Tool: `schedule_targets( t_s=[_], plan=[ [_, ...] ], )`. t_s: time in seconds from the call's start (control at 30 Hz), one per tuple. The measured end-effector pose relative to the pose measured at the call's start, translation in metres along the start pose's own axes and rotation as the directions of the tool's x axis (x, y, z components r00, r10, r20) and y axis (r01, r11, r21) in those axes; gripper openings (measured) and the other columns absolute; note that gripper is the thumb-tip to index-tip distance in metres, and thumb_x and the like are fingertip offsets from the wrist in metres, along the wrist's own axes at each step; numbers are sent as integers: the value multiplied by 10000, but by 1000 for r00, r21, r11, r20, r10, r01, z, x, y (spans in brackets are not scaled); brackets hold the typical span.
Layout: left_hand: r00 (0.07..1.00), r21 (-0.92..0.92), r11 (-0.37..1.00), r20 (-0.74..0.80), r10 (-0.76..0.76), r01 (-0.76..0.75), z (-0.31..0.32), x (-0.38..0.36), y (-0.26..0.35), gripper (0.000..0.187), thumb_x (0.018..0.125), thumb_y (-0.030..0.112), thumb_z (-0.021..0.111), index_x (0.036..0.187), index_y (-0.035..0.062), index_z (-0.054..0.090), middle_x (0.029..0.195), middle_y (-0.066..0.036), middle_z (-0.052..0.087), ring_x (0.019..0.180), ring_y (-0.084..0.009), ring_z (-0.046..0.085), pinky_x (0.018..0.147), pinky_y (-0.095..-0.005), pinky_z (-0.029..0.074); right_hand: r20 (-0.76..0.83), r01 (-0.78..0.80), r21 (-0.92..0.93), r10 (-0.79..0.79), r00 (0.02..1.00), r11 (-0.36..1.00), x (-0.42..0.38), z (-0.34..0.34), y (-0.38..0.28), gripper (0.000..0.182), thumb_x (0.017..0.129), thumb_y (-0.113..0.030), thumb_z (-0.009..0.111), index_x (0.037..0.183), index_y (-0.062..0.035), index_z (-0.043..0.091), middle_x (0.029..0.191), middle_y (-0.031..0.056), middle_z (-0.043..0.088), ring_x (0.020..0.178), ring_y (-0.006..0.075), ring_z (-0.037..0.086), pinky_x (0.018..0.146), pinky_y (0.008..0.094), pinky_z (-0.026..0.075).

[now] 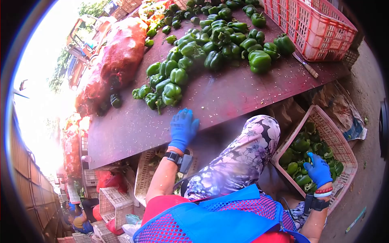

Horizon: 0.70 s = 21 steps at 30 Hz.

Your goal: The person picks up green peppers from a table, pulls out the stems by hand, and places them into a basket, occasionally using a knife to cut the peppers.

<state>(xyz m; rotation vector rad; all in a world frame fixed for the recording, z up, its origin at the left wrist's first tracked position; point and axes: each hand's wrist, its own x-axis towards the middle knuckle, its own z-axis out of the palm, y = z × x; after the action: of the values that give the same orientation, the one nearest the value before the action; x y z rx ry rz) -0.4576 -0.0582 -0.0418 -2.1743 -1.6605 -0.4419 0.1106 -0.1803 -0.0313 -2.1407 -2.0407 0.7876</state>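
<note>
My left hand [183, 127], in a blue glove, lies on the near edge of the dark red table [227, 95], fingers stretched out, holding nothing. Just beyond its fingertips begins a spread heap of green bell peppers [214, 44]. Down at the right, my right hand [319, 169], also gloved in blue, is over a pale pink plastic crate [344, 178]. Its thumb and forefinger stand apart, and nothing shows in it; the other fingers are partly hidden. Below that hand, green peppers and pepper pieces [302, 143] lie in the crate.
A knife with a wooden handle [311, 71] lies near a red crate [312, 30] at the table's far right. Red mesh sacks [121, 52] bulge along the left. Another crate [142, 174] stands under the table edge; a person [81, 220] is at lower left.
</note>
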Motion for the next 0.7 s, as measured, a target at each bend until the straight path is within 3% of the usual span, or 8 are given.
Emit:
schedule_targets(
  t_s=[0.1,0.23,0.33,0.4,0.47,0.57,0.67,0.7],
  plan=[
    [871,140,953,387,-302,268,-10,-26,-18,250,912,299,631,1012,70,648,1034,-180,651,977,-396,617,833,-521,488,-21,9,18,-9,1000,1000,-2,-4,-1,485,860,-241,725,1304,-81,610,1163,199,661,1055,395,642,896,475,519],
    [740,482,790,354,-572,379,-63,-98,-60,202,894,279,633,930,80,644,961,-170,638,887,-392,609,786,-529,480,-45,8,30,-7,999,1000,-5,-10,-8,479,855,-232,729,1291,-73,611,1152,200,663,1050,395,643,889,476,519],
    [788,557,742,233,-570,372,-87,-84,-79,236,880,304,653,965,84,664,992,-179,652,917,-402,620,793,-499,500,-14,22,20,-22,1000,1000,-5,-8,-10,479,857,-228,728,1291,-67,610,1174,204,661,1064,399,641,894,473,522],
    [848,284,829,89,-523,482,-41,-77,-124,318,869,357,676,1014,74,674,1034,-203,683,975,-417,645,829,-501,512,10,34,17,-35,999,999,-4,1,-4,482,856,-231,731,1294,-68,612,1191,207,661,1076,400,640,904,471,521],
    [839,-41,838,66,-541,544,1,-39,-144,366,882,379,670,1041,49,669,1059,-237,697,992,-428,663,847,-510,522,30,38,29,-38,999,999,-2,6,0,488,853,-248,727,1286,-54,612,1192,223,658,1079,407,640,915,471,521],
    [647,124,667,167,-744,735,42,23,-135,389,875,341,679,1101,27,649,1117,-254,681,1047,-447,648,897,-513,514,46,-14,28,13,999,1000,0,2,-2,488,855,-247,721,1290,-56,611,1191,219,661,1073,407,642,914,474,523],
    [557,70,562,83,-827,824,73,32,-146,397,865,323,707,1086,0,642,1011,-237,705,894,-404,689,795,-511,531,23,-34,38,33,999,999,0,0,0,489,858,-254,718,1293,-58,610,1188,214,662,1067,410,644,913,476,524],
    [570,-48,569,131,-811,821,75,27,-153,367,875,302,706,1069,-2,641,963,-214,705,823,-363,678,752,-485,531,21,-31,33,30,999,999,1,1,1,488,859,-255,717,1293,-58,611,1189,214,662,1066,410,644,913,476,524]
  ],
)
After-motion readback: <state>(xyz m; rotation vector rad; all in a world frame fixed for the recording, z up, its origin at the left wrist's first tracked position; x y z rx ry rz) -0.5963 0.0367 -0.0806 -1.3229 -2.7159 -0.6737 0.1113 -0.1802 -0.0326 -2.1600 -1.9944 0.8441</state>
